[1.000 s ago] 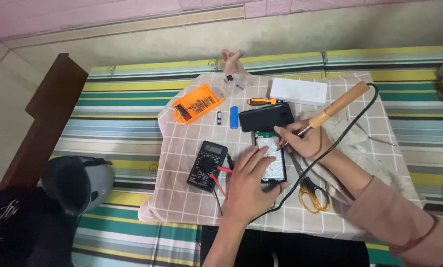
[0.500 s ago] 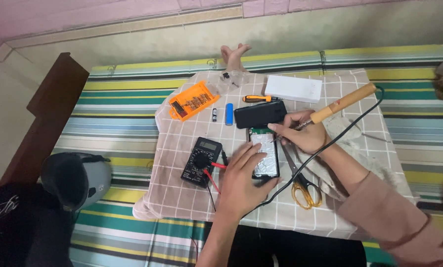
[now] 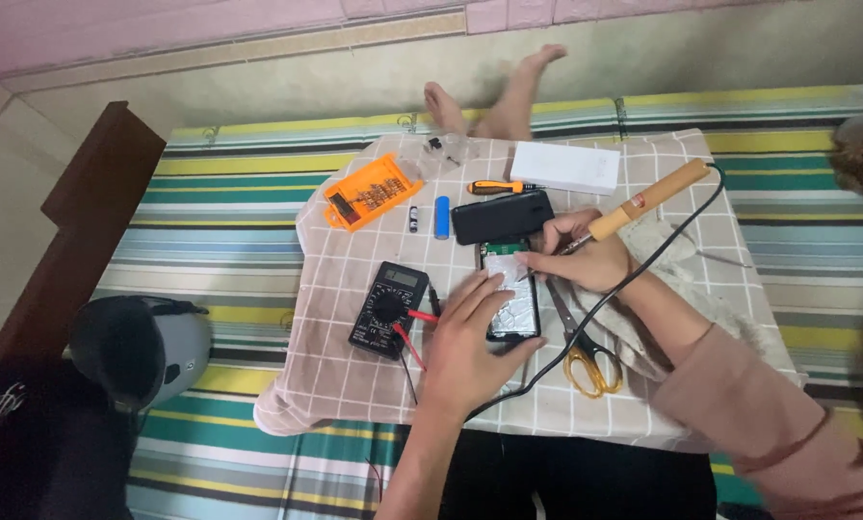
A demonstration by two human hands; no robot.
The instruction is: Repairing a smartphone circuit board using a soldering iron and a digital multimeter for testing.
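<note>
Right hand: your right hand (image 3: pixel 586 262) is gripping one soldering iron (image 3: pixel 643 203) by the lower end of its wooden handle, fingers closed around it.
Iron tip: it is pointing down-left from your grip toward the top of the opened device (image 3: pixel 510 289); the tip itself is getting lost behind your fingers, so contact cannot be told.
Left hand: your left hand (image 3: pixel 468 337) is lying flat and open, fingertips pressing on the lower left edge of the device, gripping nothing.
Device: one, lying just below your right grip, silvery inside with a green board at its top end; your left hand is covering its lower corner.
Black cover: one dark slab (image 3: pixel 502 216) is sitting just above the device, touching its top edge.
Cord: one black cord (image 3: pixel 643 265) is running from the handle end down past your right wrist; its far end is hiding under your left forearm.
Meter: one black multimeter (image 3: pixel 386 308) is lying left of your left hand; its red lead (image 3: pixel 414 315) is disappearing under your palm.
Scissors: one pair with yellow handles (image 3: pixel 586 358), right under your right wrist, blades partly covered.
Helmet: one grey helmet (image 3: pixel 138 347), well away to the left.
</note>
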